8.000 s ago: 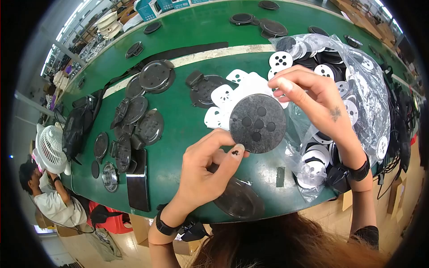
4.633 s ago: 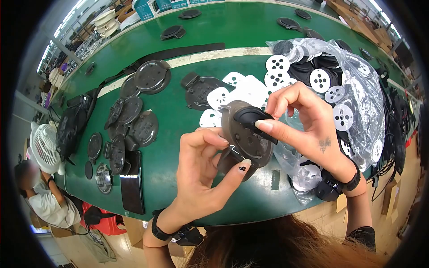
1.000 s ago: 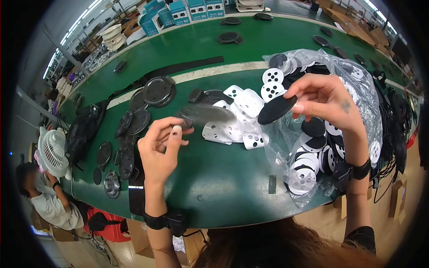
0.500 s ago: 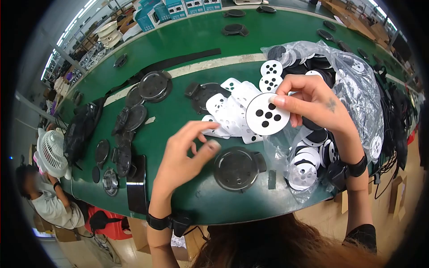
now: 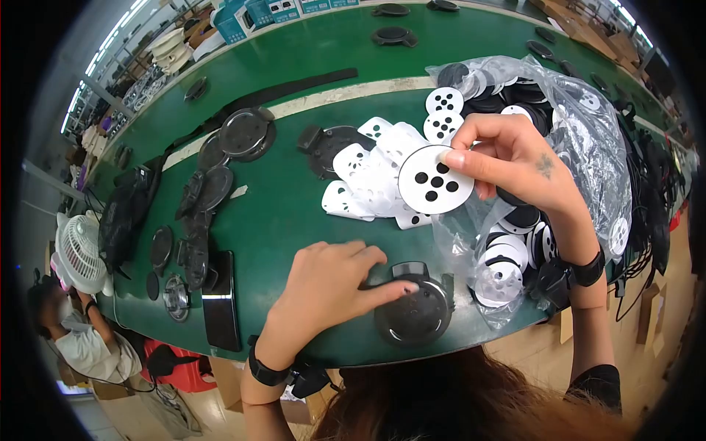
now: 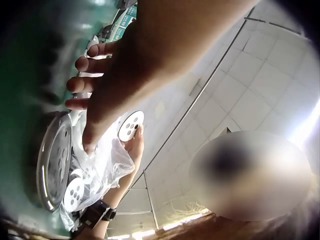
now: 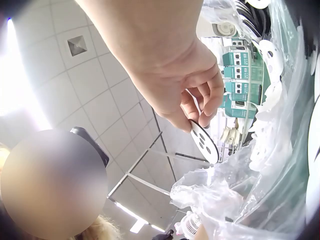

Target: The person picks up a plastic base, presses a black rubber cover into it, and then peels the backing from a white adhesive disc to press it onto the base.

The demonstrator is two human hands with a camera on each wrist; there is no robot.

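Between its thumb and fingers my right hand (image 5: 515, 158) pinches a white disc (image 5: 435, 180) with several black holes, held above the white liner pile (image 5: 375, 173). In the right wrist view the disc (image 7: 204, 142) hangs edge-on from the fingertips of the right hand (image 7: 200, 95). My left hand (image 5: 327, 283) is low over the table, its thumb reaching over a dark round cover (image 5: 413, 312) near the front edge; whether it touches the cover is unclear. The left wrist view shows the cover (image 6: 55, 162) beside the spread fingers of the left hand (image 6: 107, 90).
A clear plastic bag (image 5: 588, 176) of black and white discs lies at the right. Several dark covers (image 5: 213, 187) and a phone (image 5: 220, 301) are at the left. Another dark cover (image 5: 334, 151) lies behind the white pile. A person (image 5: 88, 338) sits at far left.
The dark cover has left my left hand and lies on the table, turned and shifted right. The left hand has moved down and right. The disc in my right hand now shows its white face.
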